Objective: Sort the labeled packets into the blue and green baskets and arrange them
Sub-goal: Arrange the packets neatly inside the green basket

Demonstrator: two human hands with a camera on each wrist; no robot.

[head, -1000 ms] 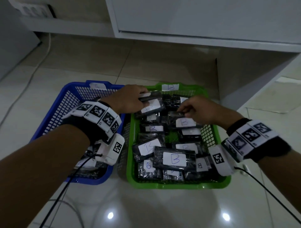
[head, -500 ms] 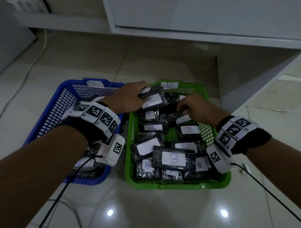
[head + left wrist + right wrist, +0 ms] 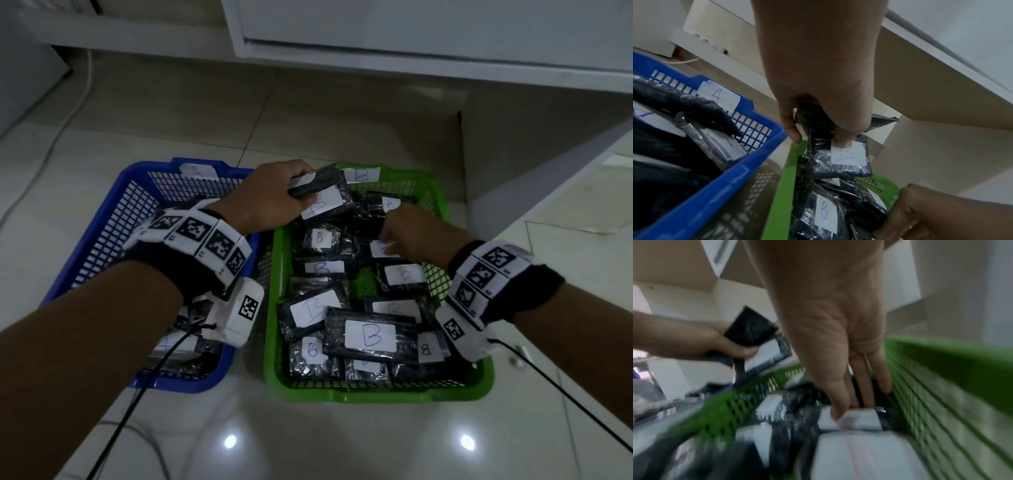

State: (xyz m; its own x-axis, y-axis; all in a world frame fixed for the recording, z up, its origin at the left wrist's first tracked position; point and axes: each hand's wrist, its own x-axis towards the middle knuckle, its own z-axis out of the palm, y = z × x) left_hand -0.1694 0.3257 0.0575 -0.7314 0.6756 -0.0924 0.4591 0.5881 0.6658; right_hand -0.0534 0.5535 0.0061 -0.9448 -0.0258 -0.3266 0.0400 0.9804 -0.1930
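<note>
Packets (image 3: 320, 195) pinched in my left hand (image 3: 270, 198) could slip; right hand (image 3: 416, 228) fingers, nearly straight, press another in the green basket (image 3: 442, 195).

I see a glossy tiled floor (image 3: 308, 438) carrying the blue basket (image 3: 102, 240) left, touching the green basket (image 3: 376, 395) right; a cable (image 3: 58, 130) trails far left.
</note>
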